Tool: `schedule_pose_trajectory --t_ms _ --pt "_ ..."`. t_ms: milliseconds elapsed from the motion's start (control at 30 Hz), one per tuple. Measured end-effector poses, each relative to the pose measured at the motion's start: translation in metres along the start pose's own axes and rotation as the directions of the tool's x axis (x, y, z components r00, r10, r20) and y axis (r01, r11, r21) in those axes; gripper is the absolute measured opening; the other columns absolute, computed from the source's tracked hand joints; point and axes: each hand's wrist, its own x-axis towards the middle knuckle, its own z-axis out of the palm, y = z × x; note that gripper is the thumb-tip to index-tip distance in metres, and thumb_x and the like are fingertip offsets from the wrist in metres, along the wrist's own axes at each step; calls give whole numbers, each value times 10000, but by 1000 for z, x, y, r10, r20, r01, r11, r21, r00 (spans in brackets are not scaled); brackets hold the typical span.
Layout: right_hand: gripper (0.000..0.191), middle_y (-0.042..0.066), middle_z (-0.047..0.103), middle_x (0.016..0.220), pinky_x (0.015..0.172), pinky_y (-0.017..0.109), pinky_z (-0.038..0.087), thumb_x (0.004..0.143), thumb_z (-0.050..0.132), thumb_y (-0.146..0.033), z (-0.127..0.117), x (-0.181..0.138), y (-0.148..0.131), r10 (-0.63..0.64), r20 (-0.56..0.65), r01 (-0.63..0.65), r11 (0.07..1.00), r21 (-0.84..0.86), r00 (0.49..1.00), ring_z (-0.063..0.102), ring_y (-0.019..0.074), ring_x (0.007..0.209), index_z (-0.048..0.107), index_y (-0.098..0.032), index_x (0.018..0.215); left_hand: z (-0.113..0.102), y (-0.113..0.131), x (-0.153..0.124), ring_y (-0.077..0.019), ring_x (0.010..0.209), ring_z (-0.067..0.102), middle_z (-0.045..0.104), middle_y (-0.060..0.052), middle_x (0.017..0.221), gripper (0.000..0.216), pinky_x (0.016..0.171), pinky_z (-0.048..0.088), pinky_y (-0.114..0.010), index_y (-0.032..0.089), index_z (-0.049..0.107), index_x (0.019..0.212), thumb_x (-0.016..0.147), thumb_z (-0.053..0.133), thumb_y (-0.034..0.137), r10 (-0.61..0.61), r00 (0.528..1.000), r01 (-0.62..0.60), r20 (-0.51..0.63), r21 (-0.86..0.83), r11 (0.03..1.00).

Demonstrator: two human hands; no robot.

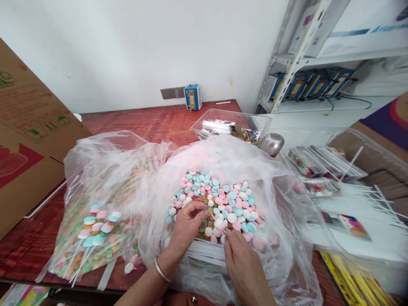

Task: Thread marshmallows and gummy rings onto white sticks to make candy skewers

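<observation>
My left hand [188,223] is over an open plastic bag of candies, its thumb and index finger pinched together. What lies between those fingertips is too small to make out. My right hand [244,261] is closed on a thin white stick, mostly hidden, with a white round candy [219,223] at its upper end. Around both hands lie pink, blue and white candies [232,217], with small green and orange ring-shaped pieces [201,231] among them. A bundle of white sticks [205,250] rests at the bag's near side, just below my hands.
Several finished candy skewers [98,227] lie on another bag of colourful rings [117,182] at left. A cardboard box [32,127] borders that side. Behind are a clear bin [207,117] and a metal scoop [272,144]. Packets and sticks fill a plastic tub [360,250] at right.
</observation>
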Motion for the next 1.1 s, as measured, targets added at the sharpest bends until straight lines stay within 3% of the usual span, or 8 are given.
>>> schedule_pose_trajectory --t_ms 267,467,633,767,867,933,1033,1100 --pt "375 86 737 1017 739 260 524 982 318 -239 1 4 -6 24 -1 -23 972 233 1000 707 207 909 649 -195 1153 12 -4 -8 -111 745 565 639 5 783 185 702 457 -213 174 693 797 721 797 307 -21 1000 19 -7 -170 985" --pt "369 39 684 757 607 235 463 991 295 -268 -3 4 -15 29 -85 -11 979 206 996 663 179 673 630 -214 843 18 4 -6 -93 718 563 610 -5 832 361 669 471 -205 176 679 973 679 838 312 -281 948 318 151 -525 789" --pt "351 61 713 798 616 235 461 966 284 -213 3 5 -14 36 -68 -20 977 214 997 689 189 710 631 -199 915 26 7 -10 -104 721 590 647 -25 787 353 708 474 -213 140 709 851 608 883 330 -356 902 431 243 -483 762" --pt "355 87 733 938 688 231 478 982 267 -234 3 9 -11 93 -68 -62 930 363 993 700 188 834 616 -188 1026 38 9 -9 -112 701 591 672 -30 783 389 681 458 -218 144 711 883 625 865 390 -311 896 413 316 -342 844" --pt "340 46 698 795 633 229 462 991 284 -318 -3 10 -3 162 -93 -103 885 453 982 657 175 711 581 -205 869 44 12 10 -132 663 582 661 -26 755 355 635 453 -243 157 694 891 785 705 495 -221 923 279 316 -152 948" --pt "335 6 638 681 581 225 434 986 303 -356 -8 10 6 214 -105 -139 868 477 971 605 164 621 531 -221 780 47 14 30 -156 696 593 657 -29 763 314 665 464 -270 171 691 881 885 576 462 -63 971 48 232 67 997" --pt "331 -10 615 663 561 217 415 983 326 -387 -11 10 17 259 -108 -170 842 513 960 578 157 602 516 -225 766 53 16 59 -183 846 601 655 -44 883 190 800 458 -300 196 703 929 905 516 224 270 933 -353 236 466 812" --pt "342 -16 599 638 543 217 400 980 336 -403 -10 9 21 265 -121 -165 836 524 957 554 153 573 513 -226 747 57 15 70 -182 858 589 629 -46 919 218 804 447 -295 208 697 947 879 505 130 352 874 -487 336 618 617"
